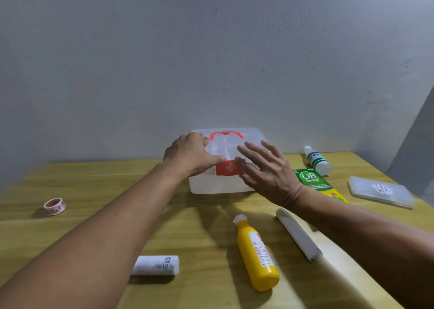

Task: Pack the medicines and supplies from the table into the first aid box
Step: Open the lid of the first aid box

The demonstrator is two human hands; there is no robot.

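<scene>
The first aid box [218, 184] is translucent white with a red handle and a red cross latch [229, 168]; its lid is down and it stands at the table's far middle. My left hand [190, 154] rests on the lid's left front corner, thumb touching the latch's left side. My right hand [267, 167] hovers at the box's right front with fingers spread, thumb close to the latch. Nearer me lie a yellow bottle [257, 253], a long white roll [298, 234] and a white bandage roll [156, 265]. A roll of tape [54, 206] sits far left.
Right of the box lie a small white bottle [317, 160] with a green label, a green OB herbal carton [314, 181] partly under my right wrist, and a flat translucent case [380, 191]. A grey wall stands directly behind the yellow wooden table [117, 179].
</scene>
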